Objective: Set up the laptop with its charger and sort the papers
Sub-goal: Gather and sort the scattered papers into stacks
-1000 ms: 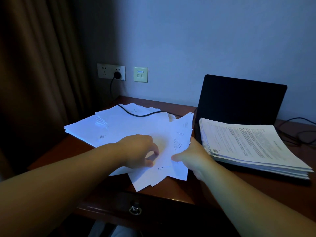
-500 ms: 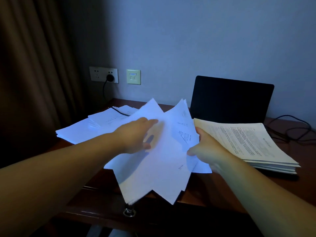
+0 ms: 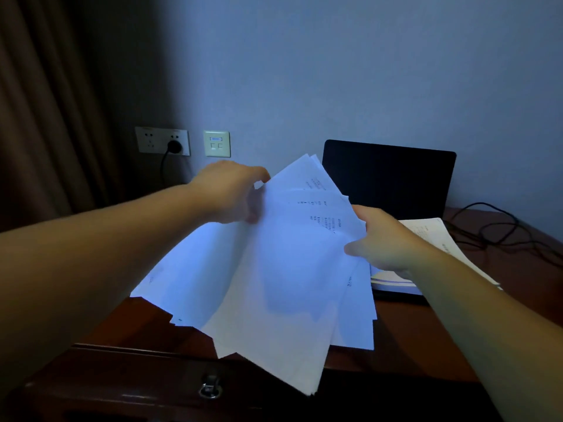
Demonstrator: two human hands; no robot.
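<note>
Aloft over desk [image 3: 426, 354], fanned papers [image 3: 283, 269] pinched at top by left hand [image 3: 231, 193], gripped at side by right hand [image 3: 384, 239]; light, floppy, slippery sheets best held by both edges

Loose papers fanned in the air, laptop and stack behind

The white sheets [image 3: 274, 269] spread in an uneven fan, tilted above the near desk edge, some with faint print near their top. The black laptop [image 3: 390, 178] stands open at the far right, screen dark. A neat paper stack [image 3: 438, 239] lies in front of it. The charger cable [image 3: 493, 229] trails on the right; its plug [image 3: 174, 146] sits in the wall socket.
</note>
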